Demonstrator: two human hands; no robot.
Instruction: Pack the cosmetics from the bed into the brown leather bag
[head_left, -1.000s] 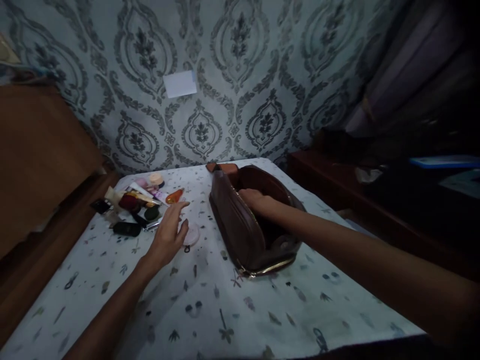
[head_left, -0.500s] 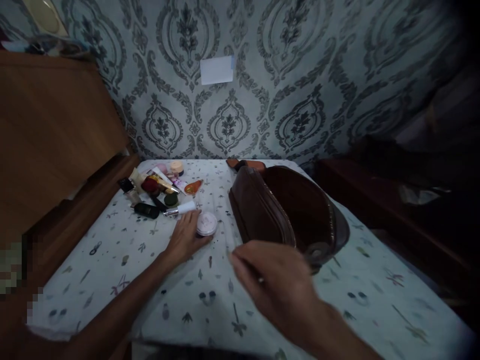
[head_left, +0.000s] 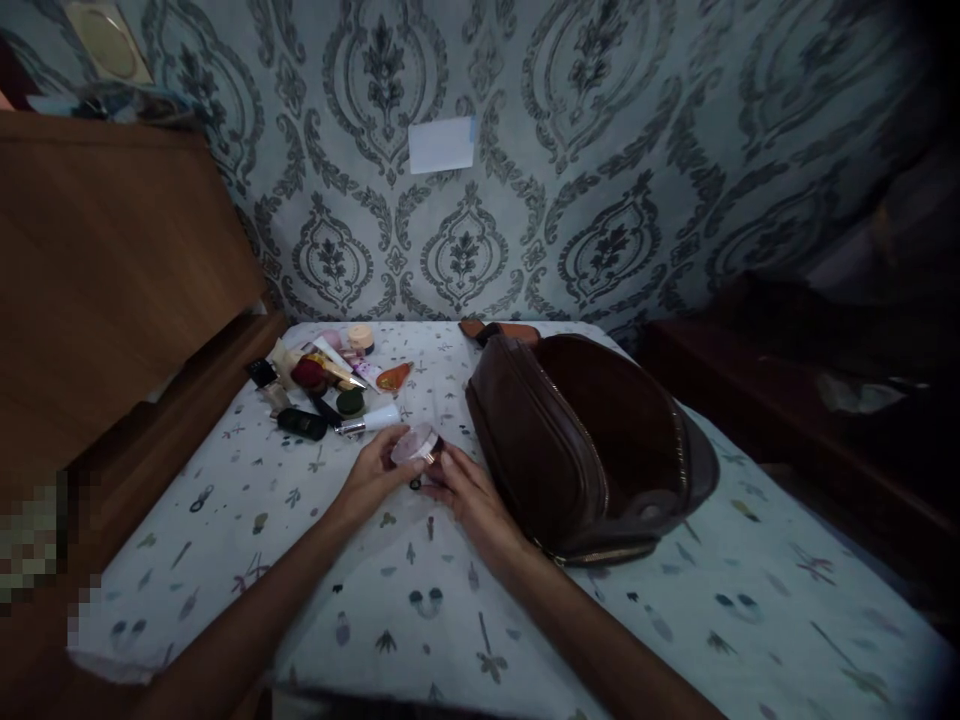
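Between both hands, a small round jar with a pale lid is held tilted above the patterned cloth. My left hand grips its left side, thumb in front. My right hand has its fingertips on the jar's right side, near the dark and metallic band. Just right of my right hand stands an open brown bag. A white tube with a silver end lies behind my left hand, beside a dark green round container and a black case.
Cosmetics lie in a pile at the back left, with a red-headed brush and an orange item. A brown strap lies behind the bag. A wooden cabinet borders the left side; a patterned wall rises behind.
My right hand has moved left and forward from in front of the bag to the jar. The jar has gone from upright to tilted, now between both hands.
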